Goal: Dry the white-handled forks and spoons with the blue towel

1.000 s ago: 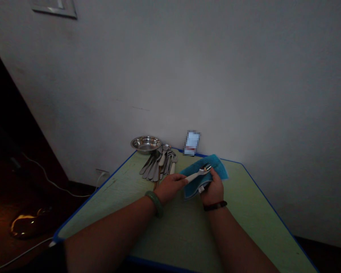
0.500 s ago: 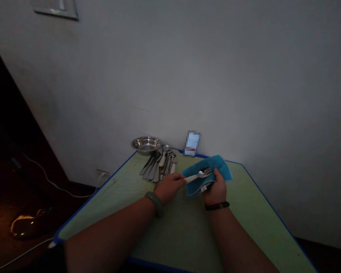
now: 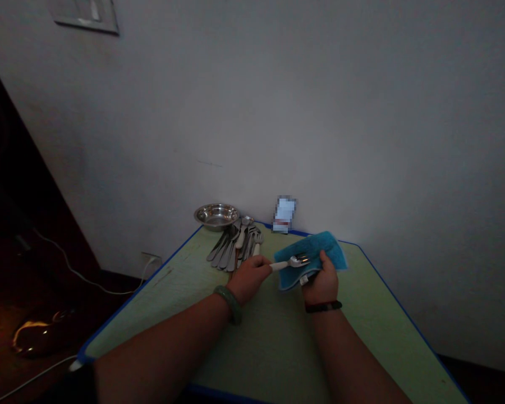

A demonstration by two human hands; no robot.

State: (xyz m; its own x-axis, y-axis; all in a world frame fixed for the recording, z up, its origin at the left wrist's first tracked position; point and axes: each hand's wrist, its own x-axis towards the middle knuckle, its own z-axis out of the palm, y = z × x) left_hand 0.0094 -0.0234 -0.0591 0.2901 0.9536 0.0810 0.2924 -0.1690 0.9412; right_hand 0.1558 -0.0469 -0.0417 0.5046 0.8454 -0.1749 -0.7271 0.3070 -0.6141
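Note:
My left hand (image 3: 251,278) is closed round the pale handle of a fork (image 3: 283,265), whose metal tines point right. Beneath those tines spreads a blue cloth (image 3: 315,245) with a light edge and a small white tag. My right hand (image 3: 323,283) grips the cloth from below, its thumb on top near the tines. Just beyond my left hand lies a pile of cutlery (image 3: 227,249), with metal handles, spoons, forks and some pale handles. A shiny metal bowl (image 3: 216,216) stands behind the pile at the table's far left corner.
The green table (image 3: 273,342) has a blue edge and stands against a grey wall (image 3: 320,112). A blurred-out phone (image 3: 284,214) leans on the wall at the back edge. To the left, a white cable (image 3: 84,274) runs to a wall socket (image 3: 151,259).
My left hand has drawn the fork slightly left and down relative to the cloth. Both hands otherwise keep their grips, and the view has shifted a little.

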